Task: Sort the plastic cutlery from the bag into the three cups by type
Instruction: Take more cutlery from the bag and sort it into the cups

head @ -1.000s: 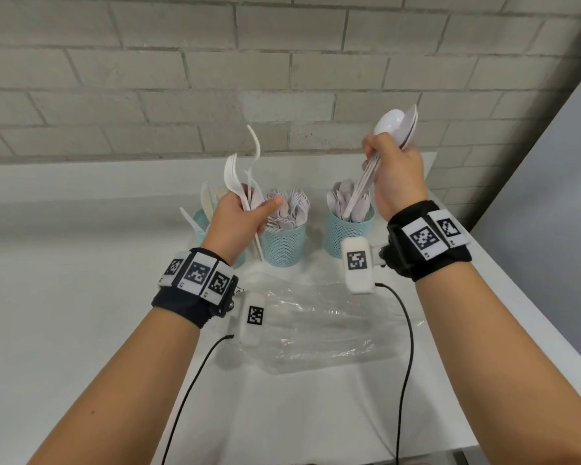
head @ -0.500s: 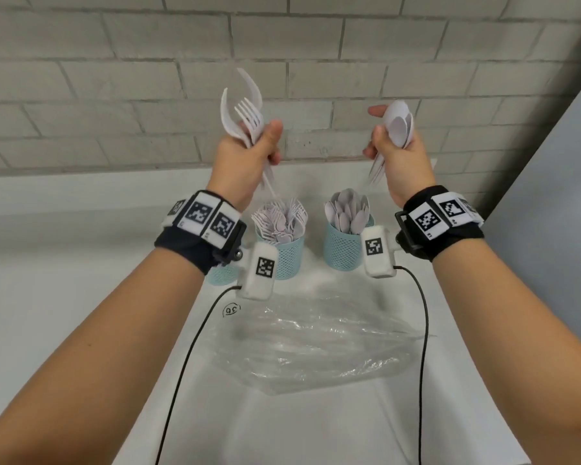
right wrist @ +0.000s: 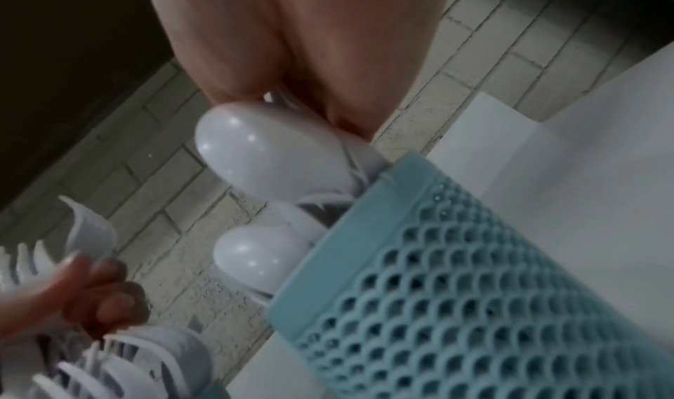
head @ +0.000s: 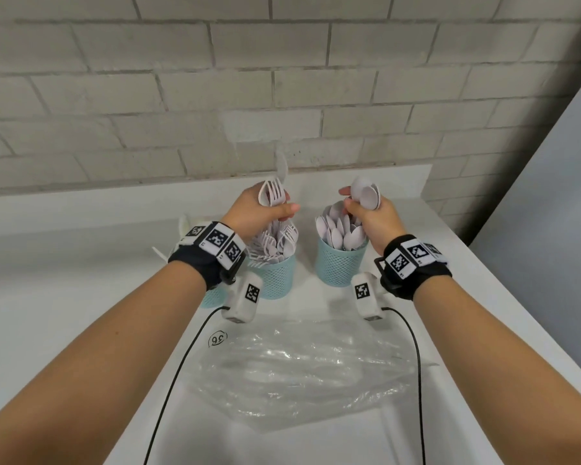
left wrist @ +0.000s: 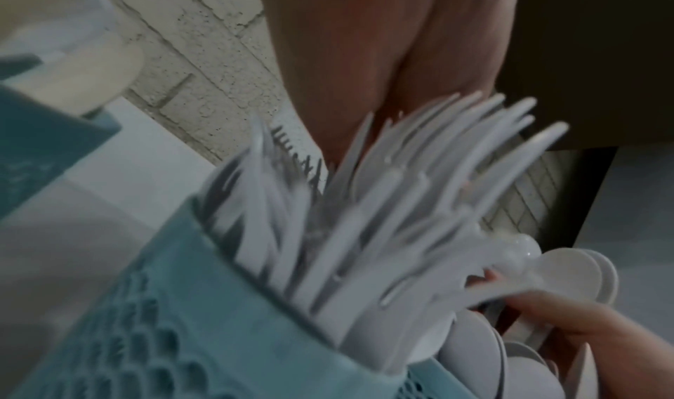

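The plastic cutlery is nearly all sorted: we hold a bundle of forks (head: 273,195) in our left hand (head: 254,213), fingers curled round the handles, tines up, directly above the middle cup (head: 275,275), which is already packed with forks. Our right hand (head: 371,218) grips a small stack of spoons (head: 366,196), bowls up, over the right cup (head: 341,263), whose rim is crowded with spoon bowls. The wrist views suggest both bundles' handles are entering the cups, though blur keeps us from saying how deep. A third cup (head: 212,297) sits mostly hidden behind our left wrist, and what it holds we cannot tell clearly. The clear bag (head: 299,370) lies flattened on the white worktop (head: 64,297) nearer to us, and looks empty. To finish this step well, we judge that we should steer each bundle's handles into a gap between the pieces already standing, keep them close to upright, and loosen our fingers only once the ends are seated, so nothing springs out or catches on the rim. Both cups look light, so pressing sideways against the packed contents might tip one; a straight downward feed seems safer, and doing one hand at a time may help.
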Demonstrator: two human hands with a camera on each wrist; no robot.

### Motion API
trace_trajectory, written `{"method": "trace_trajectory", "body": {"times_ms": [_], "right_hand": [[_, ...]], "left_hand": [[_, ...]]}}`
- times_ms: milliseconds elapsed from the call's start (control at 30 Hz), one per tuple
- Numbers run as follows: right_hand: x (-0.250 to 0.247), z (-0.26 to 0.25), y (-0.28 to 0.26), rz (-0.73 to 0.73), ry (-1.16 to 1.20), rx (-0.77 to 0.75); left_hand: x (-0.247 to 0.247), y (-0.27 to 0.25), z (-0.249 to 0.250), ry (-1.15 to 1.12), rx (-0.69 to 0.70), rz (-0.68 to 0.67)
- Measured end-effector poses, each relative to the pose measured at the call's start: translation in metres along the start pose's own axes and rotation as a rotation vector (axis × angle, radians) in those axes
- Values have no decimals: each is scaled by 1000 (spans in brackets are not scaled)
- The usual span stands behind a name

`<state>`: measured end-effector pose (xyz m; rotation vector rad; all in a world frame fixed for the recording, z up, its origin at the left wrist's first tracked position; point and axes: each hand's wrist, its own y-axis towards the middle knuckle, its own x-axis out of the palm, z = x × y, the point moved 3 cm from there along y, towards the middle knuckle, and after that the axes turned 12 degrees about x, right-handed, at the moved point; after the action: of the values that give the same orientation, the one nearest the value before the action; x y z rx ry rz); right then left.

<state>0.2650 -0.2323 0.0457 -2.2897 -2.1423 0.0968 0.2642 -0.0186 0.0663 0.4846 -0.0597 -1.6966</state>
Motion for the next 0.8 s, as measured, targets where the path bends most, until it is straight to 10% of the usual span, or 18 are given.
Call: {"method": "trace_trajectory", "body": {"times_ms": [200,533,800], "right_hand": [[-5,-4,4,91,48,-104],[-1,-8,4,130,-318,-148],[3,-23,0,176,-949,-44]], "left_hand": [[-1,-6,6,-157,81,107],[-1,-4,9,273,104,53],[9,-3,13,902,-104,-334]]}}
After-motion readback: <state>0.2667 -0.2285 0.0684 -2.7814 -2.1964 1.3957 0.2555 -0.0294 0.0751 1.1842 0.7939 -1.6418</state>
